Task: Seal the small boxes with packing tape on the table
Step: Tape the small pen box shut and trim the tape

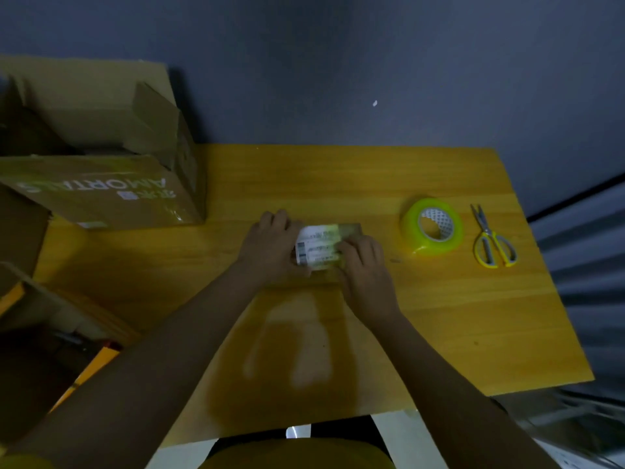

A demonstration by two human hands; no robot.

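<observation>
A small cardboard box (321,243) with a white printed label on top lies in the middle of the yellow wooden table (456,316). My left hand (270,245) grips its left end, fingers curled over the far edge. My right hand (363,265) presses on the box's right part, fingers lying across the top. A strip of yellowish tape seems to cover the label's right side. A roll of yellow-green packing tape (433,226) lies to the right of the box, apart from both hands.
Yellow-handled scissors (492,240) lie to the right of the tape roll. A large open cardboard carton (101,184) stands at the table's back left. More boxes (30,299) sit off the table's left edge. A dark wall rises behind the table.
</observation>
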